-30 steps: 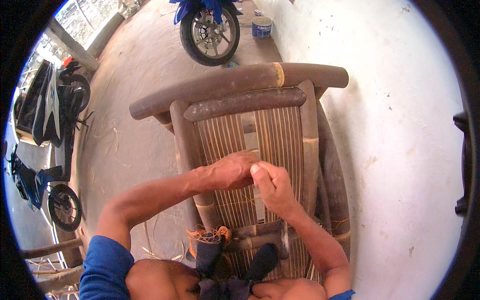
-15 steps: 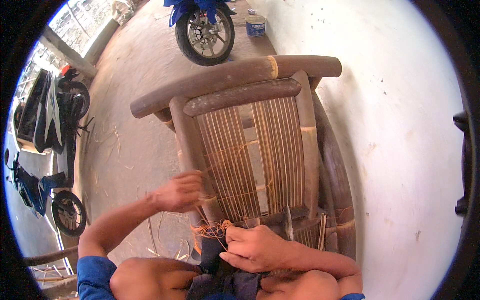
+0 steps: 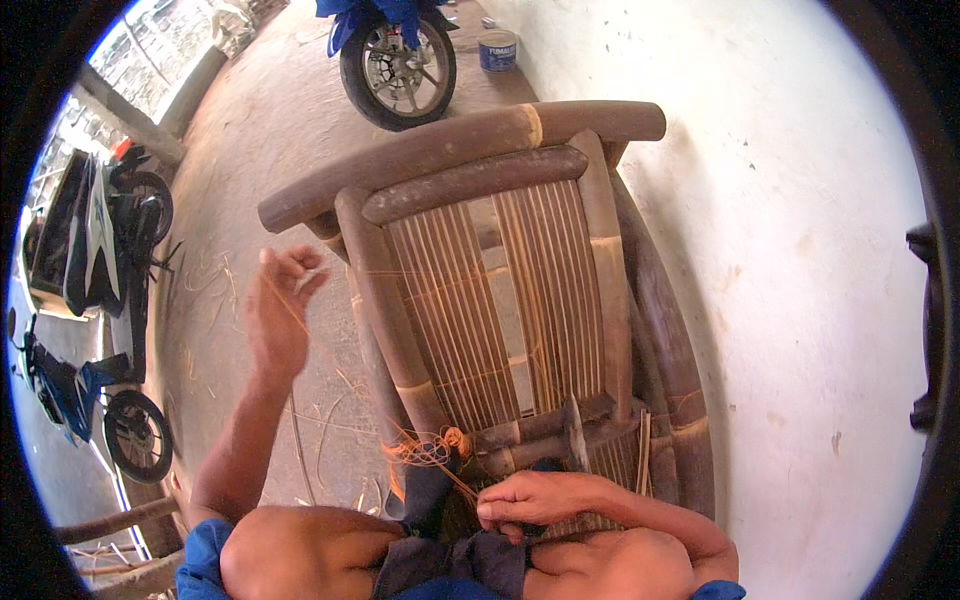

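Observation:
A brown bamboo chair frame (image 3: 395, 305) with a panel of thin bamboo slats (image 3: 455, 320) stands before me. My left hand (image 3: 280, 310) is raised left of the frame. Its fingers are bent on a thin orange string (image 3: 385, 272), which runs taut across to the slats. Low over my lap, my right hand (image 3: 535, 500) is closed on the end of some string strands (image 3: 460, 484). These strands lead up to a loose tangle of orange string (image 3: 425, 450) at the frame's lower left corner. A flat blade (image 3: 577, 435) stands upright at the panel's lower edge.
A white wall (image 3: 790, 300) runs close along the right. Beyond the chair stand a motorcycle wheel (image 3: 398, 75) and a paint can (image 3: 497, 50). Other motorcycles (image 3: 105, 240) are parked at left. Loose strips (image 3: 300, 450) lie on the floor beside the chair.
My left hand has swung up and left from the frame's side, drawing the string out. My right hand has moved slightly down and right, away from the tangle.

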Demonstrator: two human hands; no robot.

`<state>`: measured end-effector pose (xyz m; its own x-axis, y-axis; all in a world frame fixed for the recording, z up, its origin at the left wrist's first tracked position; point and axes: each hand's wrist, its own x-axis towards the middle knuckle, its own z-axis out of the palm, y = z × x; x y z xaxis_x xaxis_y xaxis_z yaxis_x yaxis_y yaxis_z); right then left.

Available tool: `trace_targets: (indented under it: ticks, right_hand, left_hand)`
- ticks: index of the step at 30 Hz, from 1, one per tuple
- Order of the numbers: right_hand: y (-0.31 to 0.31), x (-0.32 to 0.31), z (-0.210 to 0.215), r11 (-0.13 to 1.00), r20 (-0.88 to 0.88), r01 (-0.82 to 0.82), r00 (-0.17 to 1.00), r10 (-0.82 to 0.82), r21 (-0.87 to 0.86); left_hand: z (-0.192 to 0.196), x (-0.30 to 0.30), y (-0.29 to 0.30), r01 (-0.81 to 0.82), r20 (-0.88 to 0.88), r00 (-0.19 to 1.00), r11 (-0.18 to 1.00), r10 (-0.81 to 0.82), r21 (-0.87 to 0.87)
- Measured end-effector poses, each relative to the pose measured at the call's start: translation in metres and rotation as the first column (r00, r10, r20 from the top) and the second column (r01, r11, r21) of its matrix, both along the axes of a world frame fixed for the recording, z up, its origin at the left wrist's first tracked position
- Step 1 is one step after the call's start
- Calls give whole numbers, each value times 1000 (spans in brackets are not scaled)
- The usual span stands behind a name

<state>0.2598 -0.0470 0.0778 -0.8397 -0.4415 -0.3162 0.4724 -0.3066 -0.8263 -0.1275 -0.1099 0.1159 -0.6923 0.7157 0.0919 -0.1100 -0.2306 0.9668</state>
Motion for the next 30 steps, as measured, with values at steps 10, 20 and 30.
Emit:
trace_targets:
  ticks: [10, 20, 30]
  right_hand:
    - [-30, 26, -116, 631, -62, 491, 816, -575, 600]
    - [-5, -29, -118, 365, 395, 912, 271, -878, 185]
    - [-11, -37, -124, 269, 443, 963, 228, -867, 31]
  left_hand:
    - [-27, -188, -150, -385, -452, 552, 267, -700, -883]
    - [-28, 16, -14, 91, -746, 238, 779, -622, -621]
    - [-101, 157, 97, 171, -694, -386, 692, -608, -701]
